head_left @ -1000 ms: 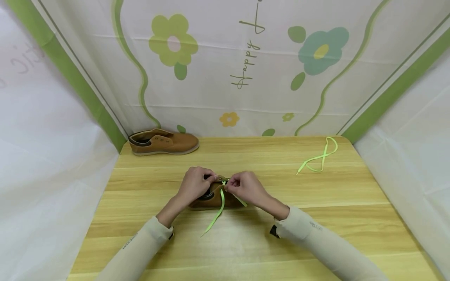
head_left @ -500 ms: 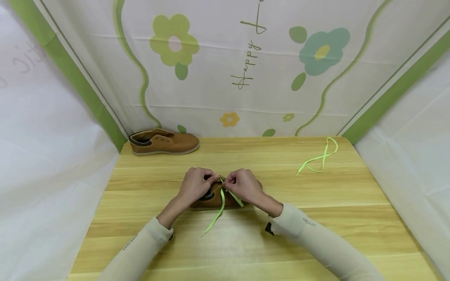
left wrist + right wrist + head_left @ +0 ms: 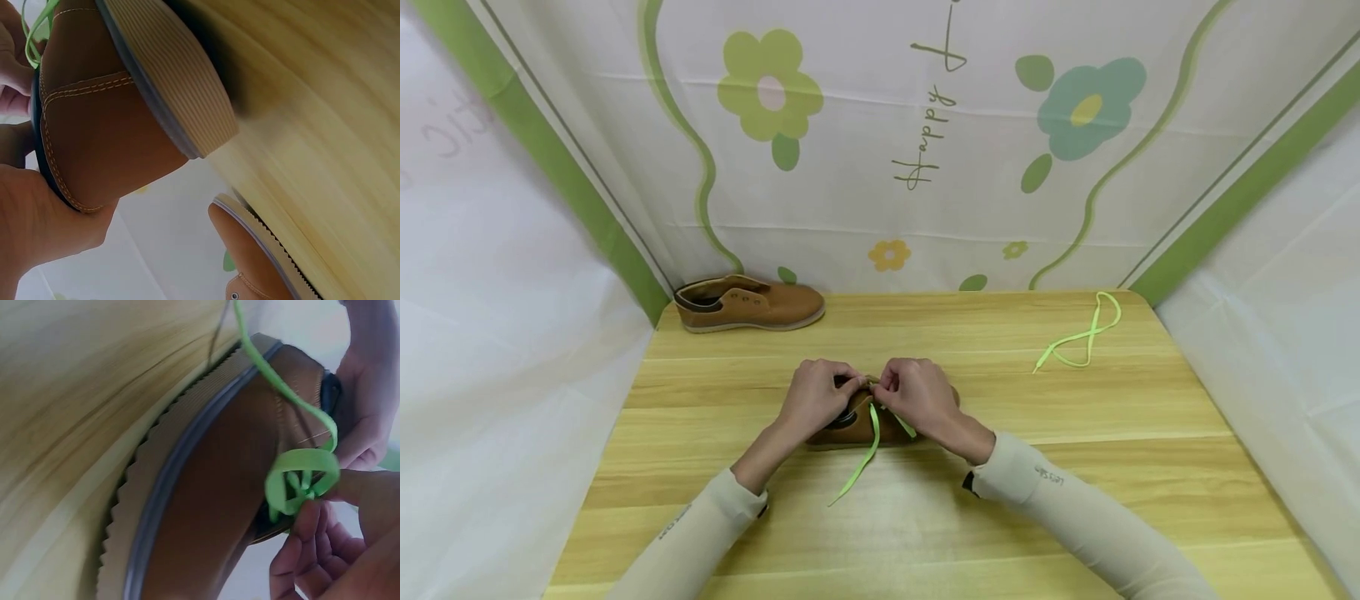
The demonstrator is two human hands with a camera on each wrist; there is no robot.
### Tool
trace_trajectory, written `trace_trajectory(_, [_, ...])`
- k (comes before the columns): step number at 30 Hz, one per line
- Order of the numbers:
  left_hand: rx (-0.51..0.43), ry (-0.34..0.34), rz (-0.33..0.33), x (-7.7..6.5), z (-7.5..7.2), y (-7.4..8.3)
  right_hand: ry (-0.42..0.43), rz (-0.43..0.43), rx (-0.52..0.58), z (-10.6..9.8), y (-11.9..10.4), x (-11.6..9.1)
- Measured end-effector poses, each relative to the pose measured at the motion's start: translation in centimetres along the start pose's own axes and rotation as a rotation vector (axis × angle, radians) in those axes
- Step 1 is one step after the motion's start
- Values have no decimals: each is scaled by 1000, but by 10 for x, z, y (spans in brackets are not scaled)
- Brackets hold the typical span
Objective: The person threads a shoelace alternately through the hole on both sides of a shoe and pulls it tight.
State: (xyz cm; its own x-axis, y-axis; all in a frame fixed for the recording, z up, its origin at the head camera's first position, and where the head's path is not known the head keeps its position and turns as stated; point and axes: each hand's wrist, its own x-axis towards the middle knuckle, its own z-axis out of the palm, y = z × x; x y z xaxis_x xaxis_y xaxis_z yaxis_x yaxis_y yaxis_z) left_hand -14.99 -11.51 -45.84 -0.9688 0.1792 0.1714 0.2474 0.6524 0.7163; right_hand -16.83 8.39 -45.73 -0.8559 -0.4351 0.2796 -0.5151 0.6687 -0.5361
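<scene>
A brown leather shoe sits in the middle of the table, its toe to the right. My left hand grips the far eyelet flap of the shoe by its opening. Close beside it, my right hand pinches a bright green shoelace at the eyelets, where the right wrist view shows it in a loop. One lace end hangs over the near side of the shoe. Another short length shows below the right hand. My fingers hide most of the eyelets and the tip of the lace.
A second brown shoe, with bare eyelets, stands at the back left corner. A loose green shoelace lies crossed over itself at the back right. Printed cloth walls enclose the wooden table at the back and both sides.
My right hand has moved a little left and up, closer to my left hand, drawing the short lace length with it. The left hand stays at the flap.
</scene>
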Motion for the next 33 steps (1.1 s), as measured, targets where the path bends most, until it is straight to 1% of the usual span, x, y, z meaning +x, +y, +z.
trace_trajectory(4, [8,24,36,-3,0,-1,46,-40,-39,3,6,0])
trace_trajectory(7, [24,38,51,-4,1,-3,44,-83,-52,5,10,2])
trace_trajectory(9, [34,39,53,-4,1,-4,21,-119,-38,5,12,4])
trace_trajectory(11, [48,42,57,-4,1,-4,-20,-145,7,5,14,6])
trace_trajectory(14, [56,46,69,-4,1,-4,-103,-148,125,3,16,10])
trace_trajectory(16, [54,50,75,-4,1,-3,-159,-112,217,2,17,13])
trace_trajectory(18, [52,54,77,-3,1,-4,-207,-58,298,-1,19,15])
trace_trajectory(20, [49,55,74,-3,1,-4,-246,18,368,-2,20,17])
trace_trajectory(23, [46,56,70,-3,1,-3,-276,131,470,-4,22,20])
trace_trajectory(25, [44,56,72,-3,1,-4,-282,194,525,-4,23,22])
trace_trajectory(28, [48,59,75,-3,2,-4,-278,257,599,-4,24,23])
trace_trajectory(30, [52,60,73,-4,3,-4,-261,282,637,-4,24,22])
trace_trajectory(33, [54,62,71,-4,4,-4,-207,316,706,-4,27,21])
